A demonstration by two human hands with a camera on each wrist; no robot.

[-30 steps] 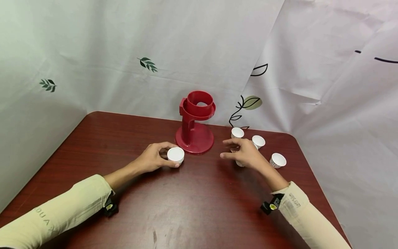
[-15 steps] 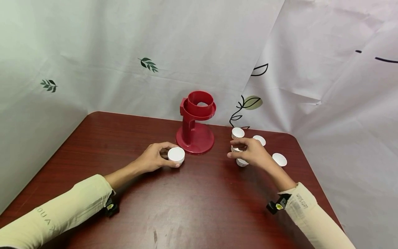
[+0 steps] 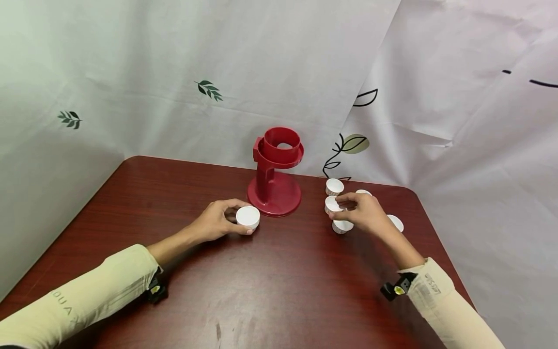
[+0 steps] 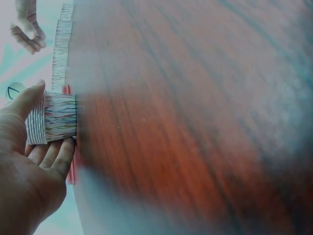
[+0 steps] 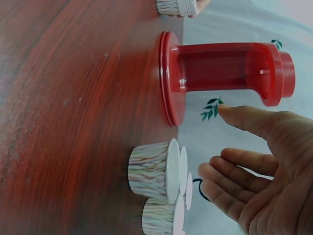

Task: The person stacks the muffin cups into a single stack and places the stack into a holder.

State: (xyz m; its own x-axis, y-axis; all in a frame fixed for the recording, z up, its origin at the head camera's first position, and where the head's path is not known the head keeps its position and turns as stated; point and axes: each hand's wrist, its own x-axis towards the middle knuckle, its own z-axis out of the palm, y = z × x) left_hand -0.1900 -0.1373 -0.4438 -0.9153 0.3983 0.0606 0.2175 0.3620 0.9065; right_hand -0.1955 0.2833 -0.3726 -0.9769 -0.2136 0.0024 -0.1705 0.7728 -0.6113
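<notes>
My left hand [image 3: 213, 222] grips a nested stack of white paper baking cups [image 3: 247, 216] left of the table's middle. In the left wrist view, several rims show on that stack [image 4: 51, 117], whose sides carry wavy coloured lines. My right hand [image 3: 368, 215] hovers over a group of similar paper cups at the right, thumb and fingers apart. Beneath its fingertips is one white cup [image 3: 332, 205], with another cup [image 3: 342, 226] in front of it. The right wrist view shows the palm [image 5: 288, 176] holding nothing, beside a patterned cup [image 5: 151, 169].
A red stand with a ring-shaped top [image 3: 279, 194] rises at the back middle of the brown table [image 3: 270, 291]. One cup [image 3: 334, 186] stands near the back edge. Two more, a rear cup [image 3: 364, 192] and a right cup [image 3: 395, 223], are partly hidden by my right arm. White cloth [image 3: 279, 63] hangs behind.
My right hand has moved right and come over the cups, uncovering the near ones and partly covering those at the right. The left hand and its stack have stayed put.
</notes>
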